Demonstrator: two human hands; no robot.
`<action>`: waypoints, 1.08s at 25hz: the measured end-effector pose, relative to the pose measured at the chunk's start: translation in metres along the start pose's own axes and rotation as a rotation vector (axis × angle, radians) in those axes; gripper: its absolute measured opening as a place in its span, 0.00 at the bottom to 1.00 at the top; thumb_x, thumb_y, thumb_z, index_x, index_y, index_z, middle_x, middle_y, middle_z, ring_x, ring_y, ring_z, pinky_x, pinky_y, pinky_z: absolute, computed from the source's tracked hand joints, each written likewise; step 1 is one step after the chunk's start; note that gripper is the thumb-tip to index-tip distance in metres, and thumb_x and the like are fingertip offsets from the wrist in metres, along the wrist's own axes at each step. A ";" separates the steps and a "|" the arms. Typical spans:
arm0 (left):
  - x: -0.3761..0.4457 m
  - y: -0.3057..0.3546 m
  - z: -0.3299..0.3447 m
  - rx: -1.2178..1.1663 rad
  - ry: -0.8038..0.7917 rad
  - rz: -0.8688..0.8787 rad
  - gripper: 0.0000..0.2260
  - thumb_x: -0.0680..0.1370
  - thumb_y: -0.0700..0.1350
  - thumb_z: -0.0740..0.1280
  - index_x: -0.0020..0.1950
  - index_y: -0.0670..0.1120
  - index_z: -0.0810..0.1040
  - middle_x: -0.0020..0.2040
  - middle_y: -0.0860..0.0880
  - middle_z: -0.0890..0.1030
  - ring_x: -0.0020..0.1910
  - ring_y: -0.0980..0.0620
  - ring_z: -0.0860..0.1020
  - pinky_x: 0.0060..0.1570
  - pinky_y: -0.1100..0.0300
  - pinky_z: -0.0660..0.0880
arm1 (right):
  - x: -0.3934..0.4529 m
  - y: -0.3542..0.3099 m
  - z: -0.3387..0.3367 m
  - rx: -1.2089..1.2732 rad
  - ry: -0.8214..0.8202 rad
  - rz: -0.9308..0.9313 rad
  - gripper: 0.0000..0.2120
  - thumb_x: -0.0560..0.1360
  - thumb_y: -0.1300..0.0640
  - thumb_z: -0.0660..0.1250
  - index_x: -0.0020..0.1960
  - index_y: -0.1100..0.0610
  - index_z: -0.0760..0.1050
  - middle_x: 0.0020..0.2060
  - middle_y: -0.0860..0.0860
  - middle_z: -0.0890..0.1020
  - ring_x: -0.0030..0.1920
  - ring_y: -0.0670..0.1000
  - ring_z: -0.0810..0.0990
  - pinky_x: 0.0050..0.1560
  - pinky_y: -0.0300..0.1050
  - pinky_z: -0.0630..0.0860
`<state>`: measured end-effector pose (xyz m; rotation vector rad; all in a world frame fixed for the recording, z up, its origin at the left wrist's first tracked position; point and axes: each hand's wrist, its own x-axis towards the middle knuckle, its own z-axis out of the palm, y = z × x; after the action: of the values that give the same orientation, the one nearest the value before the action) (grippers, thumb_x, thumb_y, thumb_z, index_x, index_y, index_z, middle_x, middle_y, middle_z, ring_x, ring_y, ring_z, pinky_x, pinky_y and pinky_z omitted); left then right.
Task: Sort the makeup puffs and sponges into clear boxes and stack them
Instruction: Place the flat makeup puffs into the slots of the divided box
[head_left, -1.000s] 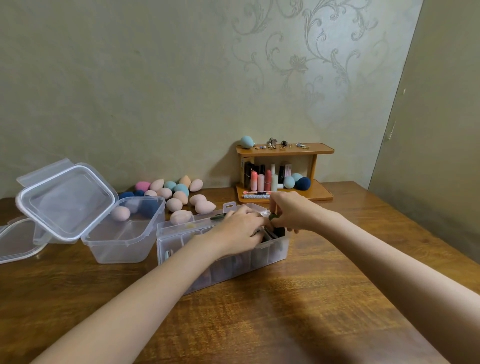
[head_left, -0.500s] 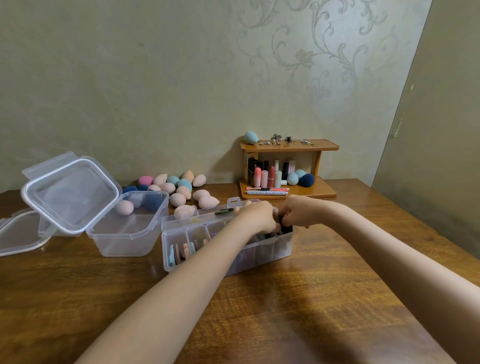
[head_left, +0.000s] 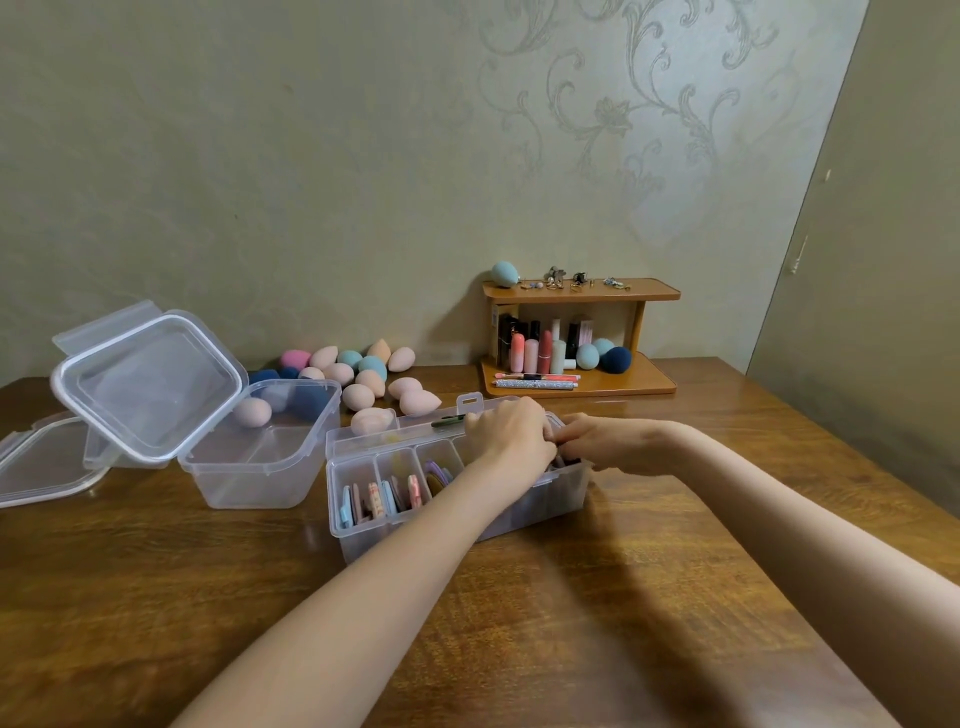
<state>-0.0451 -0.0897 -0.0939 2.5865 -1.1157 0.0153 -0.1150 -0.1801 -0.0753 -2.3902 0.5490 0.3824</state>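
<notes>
A clear divided box (head_left: 363, 540) stands in the middle of the table, with flat puffs (head_left: 387, 496) upright in its left compartments. My left hand (head_left: 511, 431) and my right hand (head_left: 602, 441) meet over its right end, fingers curled down inside. A dark puff (head_left: 565, 460) shows under my right fingers; my left fingertips are hidden. To the left, an open clear box (head_left: 249, 483) holds a peach sponge (head_left: 252, 412) and a dark blue sponge (head_left: 309, 402). Several loose egg-shaped sponges (head_left: 363, 374) lie behind both boxes.
The open box's lid (head_left: 150, 384) leans up at its left, and another clear lid (head_left: 41, 467) lies flat at the table's left edge. A small wooden shelf (head_left: 582, 387) with lipsticks, jewellery and more sponges (head_left: 615, 358) stands against the wall. A wall closes the right side.
My left hand has slid right along the divided box to meet my right hand at its right end, uncovering the left compartments. The view has shifted slightly.
</notes>
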 end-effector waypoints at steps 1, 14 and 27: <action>-0.001 -0.001 -0.001 -0.018 0.006 0.025 0.10 0.77 0.48 0.66 0.57 0.48 0.80 0.53 0.48 0.81 0.55 0.49 0.76 0.56 0.53 0.68 | -0.005 0.003 0.001 0.186 -0.012 -0.055 0.18 0.80 0.61 0.55 0.69 0.53 0.69 0.68 0.50 0.65 0.68 0.53 0.65 0.69 0.51 0.62; -0.031 -0.094 -0.070 -0.223 -0.099 0.165 0.10 0.77 0.40 0.62 0.48 0.50 0.83 0.48 0.54 0.79 0.49 0.55 0.77 0.47 0.65 0.73 | 0.076 -0.090 0.006 -0.390 0.240 -0.226 0.15 0.78 0.54 0.59 0.60 0.59 0.77 0.58 0.57 0.80 0.57 0.56 0.77 0.59 0.50 0.72; -0.043 -0.097 -0.057 -0.229 -0.017 0.341 0.11 0.77 0.44 0.63 0.57 0.51 0.79 0.56 0.52 0.80 0.55 0.56 0.77 0.54 0.60 0.76 | 0.064 -0.084 -0.001 -0.373 0.735 -0.377 0.15 0.78 0.53 0.60 0.46 0.64 0.79 0.42 0.58 0.82 0.42 0.55 0.80 0.51 0.51 0.78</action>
<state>0.0003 0.0199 -0.0732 2.1772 -1.4602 -0.0533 -0.0195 -0.1395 -0.0558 -2.8946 0.3316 -0.6401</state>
